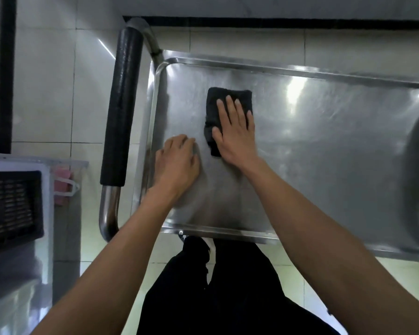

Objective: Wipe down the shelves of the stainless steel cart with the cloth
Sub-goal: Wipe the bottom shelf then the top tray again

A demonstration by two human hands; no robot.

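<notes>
Right hand (236,131) flat, fingers straight, pressing the cloth (228,102) onto the top shelf (324,146) for wiping pressure; left hand (177,163) rests loosely curled, empty, probably steadying the cart.

Your right hand (236,131) lies flat, fingers straight, on the folded black cloth (228,99), pressing it onto the cart's top shelf (324,146) near its left end. Your left hand (178,160) rests just beside it on the bare steel, fingers loosely bent, close to the shelf's left rim. The black-padded handle (122,110) runs along that end, and a dark basket (11,204) sits at far left over the tiled floor (46,93).
</notes>
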